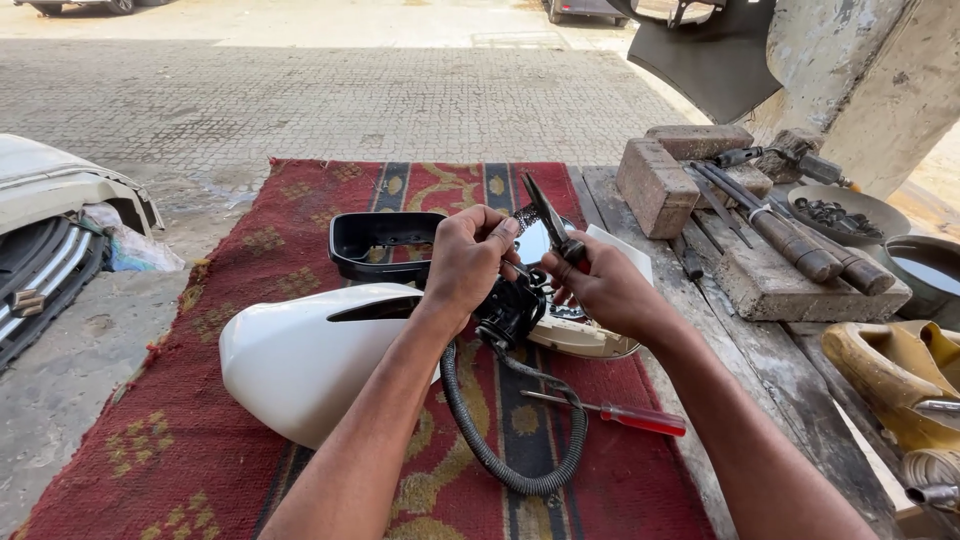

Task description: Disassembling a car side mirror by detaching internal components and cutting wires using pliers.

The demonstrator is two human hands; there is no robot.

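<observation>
Gripping hard w/ both hands, the person was mid-way thru stripping a car side mirror: the left hand (463,262) was curled tight round the black motor assembly (510,312), fingers pressed together on its top, thumb side toward the camera. The right hand (600,285) was clamped shut on a pair of pliers (548,215), red-handled by the look of it, tips pointing up & away; whether the tips were biting on anything couldn't be told, since they stood clear above the part. That black assembly sat held just above the red patterned rug (200,440), between the white mirror shell (300,360) on the left & the white base piece (590,335) under the right hand. A black ribbed cable (500,470) looped down from it toward the camera. Black frame piece (375,245) lay just behind the left hand. A red-handled screwdriver (620,413) lay on the rug near the cable loop, untouched. Judging by that, the step looked like freeing the mechanism from its housing; next move would prob. need the plier tips brought down onto a clip or connector while the left hand held the part steady. Bricks (655,185) & hammers (800,245) sat on the wooden plank (760,360) to the right, well apart.
</observation>
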